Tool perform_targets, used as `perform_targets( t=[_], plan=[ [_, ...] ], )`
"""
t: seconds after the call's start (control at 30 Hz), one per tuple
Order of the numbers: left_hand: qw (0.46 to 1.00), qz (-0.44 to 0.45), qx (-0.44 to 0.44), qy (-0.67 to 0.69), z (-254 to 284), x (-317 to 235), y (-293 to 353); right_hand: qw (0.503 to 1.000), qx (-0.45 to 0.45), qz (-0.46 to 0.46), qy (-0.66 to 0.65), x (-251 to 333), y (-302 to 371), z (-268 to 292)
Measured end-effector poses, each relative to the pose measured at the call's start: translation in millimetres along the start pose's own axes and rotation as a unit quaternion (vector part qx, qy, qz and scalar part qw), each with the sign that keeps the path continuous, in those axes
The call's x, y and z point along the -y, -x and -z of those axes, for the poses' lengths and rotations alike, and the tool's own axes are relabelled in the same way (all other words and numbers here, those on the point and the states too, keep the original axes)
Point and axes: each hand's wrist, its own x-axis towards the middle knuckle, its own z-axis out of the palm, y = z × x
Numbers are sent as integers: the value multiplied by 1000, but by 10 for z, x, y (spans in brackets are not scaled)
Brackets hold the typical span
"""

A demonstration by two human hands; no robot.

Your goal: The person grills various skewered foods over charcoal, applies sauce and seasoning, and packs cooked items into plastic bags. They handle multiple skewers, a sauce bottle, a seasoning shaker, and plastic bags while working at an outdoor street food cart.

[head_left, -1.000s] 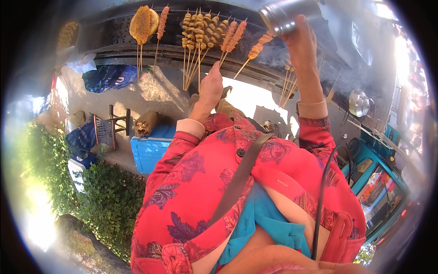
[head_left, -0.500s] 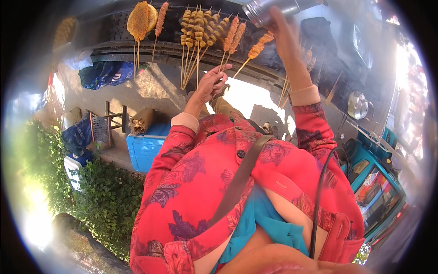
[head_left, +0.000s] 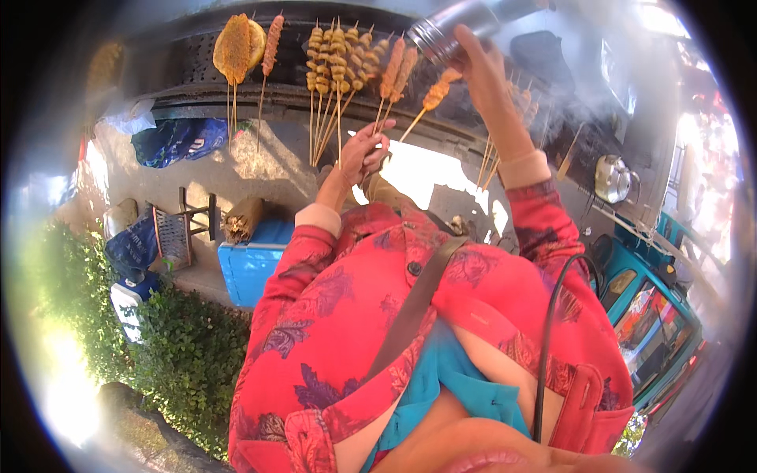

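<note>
1. So the big change: the shiny silver metal cylinder, shaker-shaped, has swung left over the last second. It was right above the chunky orange skewer; now its ridged mouth is up beside the top ends of the two pinkish-orange skewers.
2. Our left hand changed too. It was only reaching at the thin wooden sticks; now its fingers are bent most of the way in around them. As we read it, that puts both hands to work on the same pair.
3. Our right hand has its fingers wrapped around the cylinder, open only as wide as its body. Part of that grip is hidden, and we can't make out anything falling from the mouth.
4. Where's the pair? Heads over the long dark metal grill, sticks poking out toward us, just right of the brown spiral-looking skewers. Can't tell if the heads are lifted or resting.
5. Looks-wise, they're slim, bumpy and slightly tilted, side by side, more orange on the surface than the pale pink skewer farther left. We can't judge from here how cooked they are.
</note>
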Motion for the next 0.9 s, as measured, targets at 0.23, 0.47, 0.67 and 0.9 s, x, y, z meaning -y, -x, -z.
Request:
perform_targets(
  t=[0.23, 0.47, 0.67, 0.9],
  plan=[
    [998, -32, 60, -10, 143, 67, -16, 999, -38, -17, 31, 288, -399, 154],
    [998, 29, 32, 35, 199, 19, 137, 688, 35, -3, 725, 498, -1308, 608],
    [955, 23, 52, 291, 638, 167, 345, 661, 44, 121, 739, 239, -1641, 644],
    [974, 16, 50, 218, 673, -472, 562, 734, -33, 110, 669, 411, -2035, 964]
  ],
)
